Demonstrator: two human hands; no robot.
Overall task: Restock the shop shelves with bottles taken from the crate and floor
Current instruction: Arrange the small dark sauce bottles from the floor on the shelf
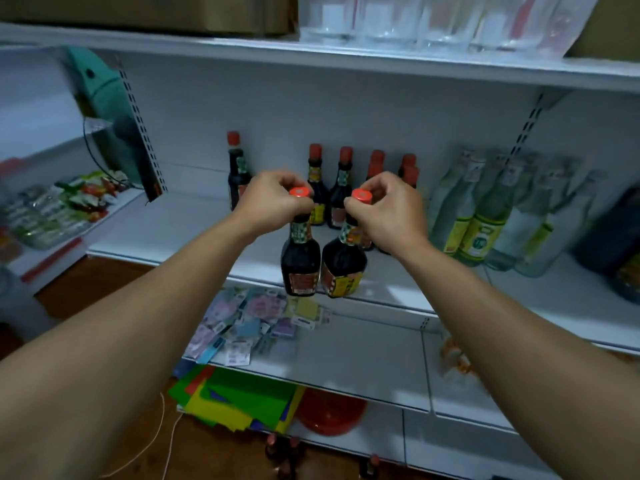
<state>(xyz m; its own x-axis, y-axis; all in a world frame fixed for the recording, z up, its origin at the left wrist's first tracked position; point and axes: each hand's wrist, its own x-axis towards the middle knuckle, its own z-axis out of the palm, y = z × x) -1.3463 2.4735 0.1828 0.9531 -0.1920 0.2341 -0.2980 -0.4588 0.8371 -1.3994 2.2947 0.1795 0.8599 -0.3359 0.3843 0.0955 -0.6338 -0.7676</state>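
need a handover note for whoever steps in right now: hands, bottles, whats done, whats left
Left hand: fingers grip the neck of the left dark bottle.
Right hand: fingers grip the neck of the right dark bottle.
Both are upright at the front edge of the middle shelf; whether they rest on it is unclear.
Done: matching bottles stand at the back.
Left: set these two in, then fetch the bottles on the floor. The crate is not in view.

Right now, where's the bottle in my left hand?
Head view, centre: the left hand grips the dark bottle by its cap at the middle shelf's front edge, left of a second held bottle.
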